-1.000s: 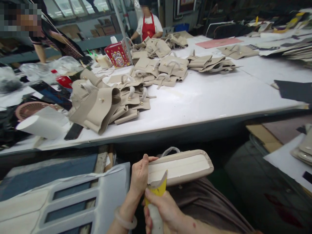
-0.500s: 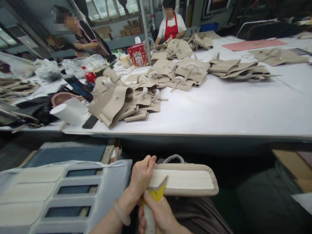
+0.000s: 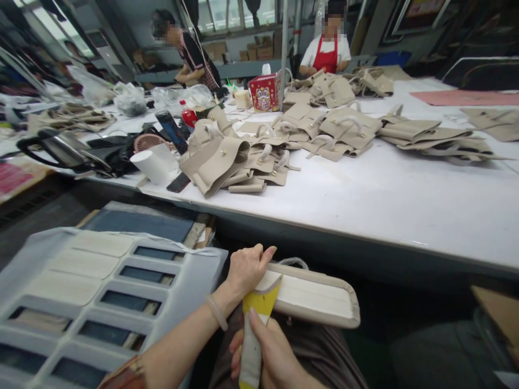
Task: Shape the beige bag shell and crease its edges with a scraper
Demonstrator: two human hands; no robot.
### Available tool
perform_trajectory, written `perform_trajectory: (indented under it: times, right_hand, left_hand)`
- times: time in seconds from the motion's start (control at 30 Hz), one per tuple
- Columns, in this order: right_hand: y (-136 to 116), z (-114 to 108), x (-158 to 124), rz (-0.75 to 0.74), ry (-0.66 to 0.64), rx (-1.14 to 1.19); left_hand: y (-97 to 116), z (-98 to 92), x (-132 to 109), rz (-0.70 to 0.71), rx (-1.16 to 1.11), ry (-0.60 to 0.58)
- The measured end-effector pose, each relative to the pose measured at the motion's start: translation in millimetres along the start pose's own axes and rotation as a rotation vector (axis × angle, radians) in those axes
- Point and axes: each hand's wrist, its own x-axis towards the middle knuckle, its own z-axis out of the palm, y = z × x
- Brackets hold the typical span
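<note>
A beige handbag rests across my lap, its white bottom panel facing up and its wrapped carry handle showing behind the far edge. My left hand is closed around the bag's left end, thumb pointing right. In my right hand is a scraper with a wide yellow-and-metal blade and a pale wrapped handle. Its blade edge lies over the left part of the white panel, close to my left fingers. Whether the blade presses on the panel I cannot tell.
Left of my lap, a whitish slotted frame holds several cream panels. Beyond lies a white table with piled beige bag pieces, a phone, a paper roll and a kettle. Two people work across it.
My view has swung left, bringing the kettle in. The scraper blade has moved forward over the panel towards my left hand. The bag now slants down to the right; both hands keep their holds.
</note>
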Motion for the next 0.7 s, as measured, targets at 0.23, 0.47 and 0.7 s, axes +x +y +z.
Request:
perform_trajectory:
  times: [0.23,0.47,0.7]
  right_hand:
    - [-107,-21,-37,-0.148,0.082,-0.44]
    - [-302,-133,-7,-0.608,1.009,-1.468]
    - [-334,-165,18,-0.687,1.013,-1.704]
  left_hand:
    - [-37,-11.1,-13,-0.112,-0.738,-0.117]
    - [-69,-24.0,-59,-0.049,-0.917,-0.343]
    - [-79,-9.4,-57,-0.05,-0.674,-0.297]
